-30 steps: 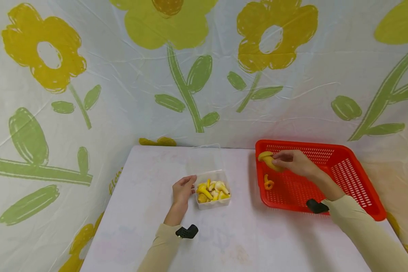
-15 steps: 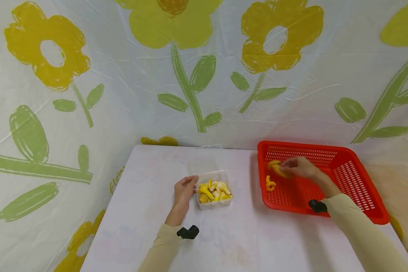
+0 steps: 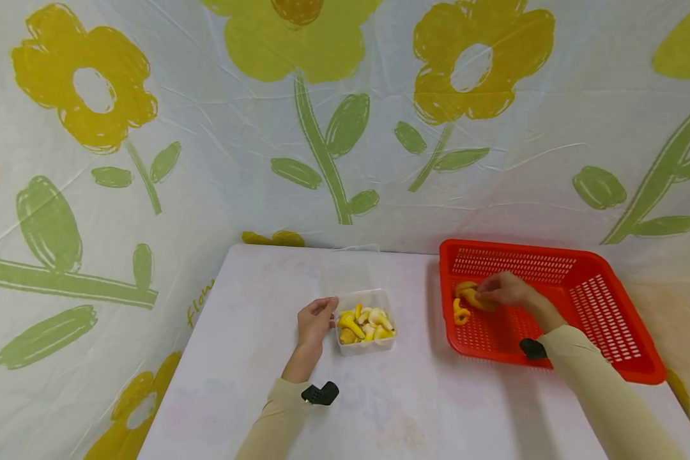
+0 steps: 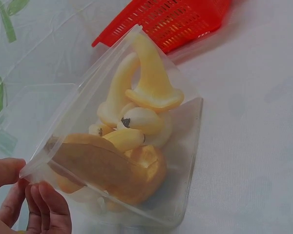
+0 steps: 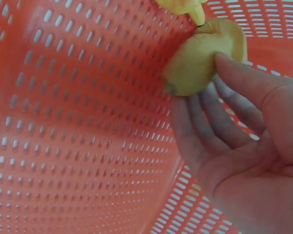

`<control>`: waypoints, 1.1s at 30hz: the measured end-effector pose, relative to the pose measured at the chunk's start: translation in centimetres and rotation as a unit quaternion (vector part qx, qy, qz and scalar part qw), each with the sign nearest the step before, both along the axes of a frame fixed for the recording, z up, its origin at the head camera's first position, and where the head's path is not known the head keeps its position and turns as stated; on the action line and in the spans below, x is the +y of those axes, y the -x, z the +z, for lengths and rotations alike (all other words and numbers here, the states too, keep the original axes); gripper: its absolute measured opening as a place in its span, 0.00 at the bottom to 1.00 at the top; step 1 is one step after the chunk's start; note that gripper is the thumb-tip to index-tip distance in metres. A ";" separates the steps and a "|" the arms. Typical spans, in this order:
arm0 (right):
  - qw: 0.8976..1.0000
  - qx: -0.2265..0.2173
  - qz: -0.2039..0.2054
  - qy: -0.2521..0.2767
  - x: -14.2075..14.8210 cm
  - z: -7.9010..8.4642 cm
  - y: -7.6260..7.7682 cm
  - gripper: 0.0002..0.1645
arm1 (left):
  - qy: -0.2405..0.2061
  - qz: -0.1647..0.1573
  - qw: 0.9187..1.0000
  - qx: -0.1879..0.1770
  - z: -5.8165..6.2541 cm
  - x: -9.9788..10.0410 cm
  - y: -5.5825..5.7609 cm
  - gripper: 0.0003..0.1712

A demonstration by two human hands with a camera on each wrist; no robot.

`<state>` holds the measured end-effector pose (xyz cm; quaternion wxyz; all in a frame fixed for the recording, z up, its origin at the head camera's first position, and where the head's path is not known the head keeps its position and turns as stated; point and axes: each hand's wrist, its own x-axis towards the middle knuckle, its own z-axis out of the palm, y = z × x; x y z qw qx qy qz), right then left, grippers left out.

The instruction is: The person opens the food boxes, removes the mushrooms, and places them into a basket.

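My left hand [image 3: 315,322] is at the left side of a clear plastic box [image 3: 368,347], thumb and fingers pinching its rim at a corner in the left wrist view. Several yellow and cream mushrooms [image 4: 154,80] fill the box, with a larger tan mushroom [image 4: 112,168] among them. Inside the red basket [image 3: 506,329], my right hand [image 3: 508,291] grips a big yellow mushroom [image 5: 195,63] between thumb and fingers, low near the basket's left wall. Right beside it lies a smaller, bright yellow curled mushroom [image 3: 461,313].
A transparent lid [image 3: 351,267] is folded back behind the box. The white table [image 3: 402,396] runs between box and basket. Flower-printed cloth [image 3: 224,115] hangs behind and to the left.
My right hand has lowered the big mushroom from the basket's rim height down inside, beside the smaller one. My left hand stays at the box; the view shifts slightly.
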<state>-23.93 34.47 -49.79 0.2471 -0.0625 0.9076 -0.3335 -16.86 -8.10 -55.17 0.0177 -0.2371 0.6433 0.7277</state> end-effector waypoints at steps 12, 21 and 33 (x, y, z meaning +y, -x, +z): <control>0.999 0.007 -0.027 -0.020 -0.3 1.9 -1.1 0.16 | 0.010 0.000 1.000 -0.001 -0.1 0.1 0.0 0.16; 0.998 0.038 -0.040 0.019 -1.9 3.6 -2.3 0.19 | 0.007 -0.008 1.000 -0.003 0.2 -0.1 0.0 0.16; 0.992 0.077 -0.036 0.094 -5.5 5.7 -3.9 0.19 | 0.005 -0.015 1.000 0.005 0.2 -0.1 -0.2 0.18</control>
